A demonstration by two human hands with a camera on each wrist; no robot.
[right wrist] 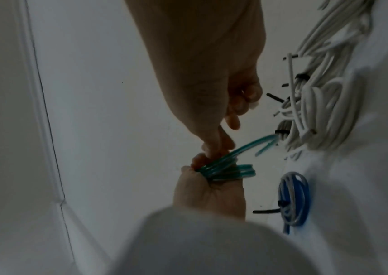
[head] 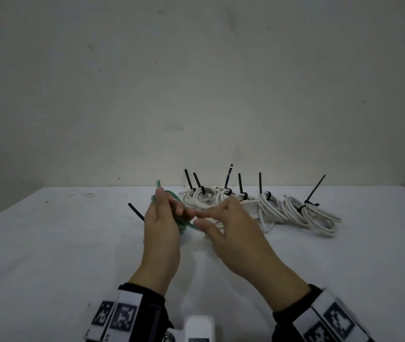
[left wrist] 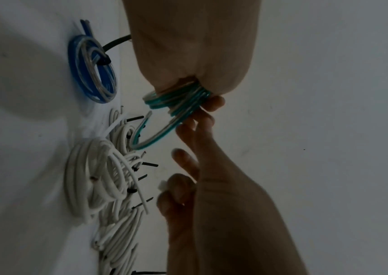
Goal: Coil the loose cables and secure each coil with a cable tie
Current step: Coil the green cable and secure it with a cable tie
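Note:
A green cable coil (head: 183, 222) is held upright above the table, gripped in my left hand (head: 165, 213). In the left wrist view the coil's turns (left wrist: 178, 98) are bunched in that fist, and one loose strand (left wrist: 155, 137) curves away. My right hand (head: 203, 217) meets it from the right. Its thumb and forefinger pinch the loose green strand (right wrist: 225, 152) right beside the left fingers. The right hand's curled lower fingers also hold a small white piece (left wrist: 163, 186); what it is I cannot tell.
Several white cable coils (head: 270, 208) with upright black ties (head: 315, 190) lie along the back right of the white table (head: 48, 243). A blue coil (left wrist: 91, 70) tied in black lies behind my left hand. A white device (head: 200, 327) sits at the near edge.

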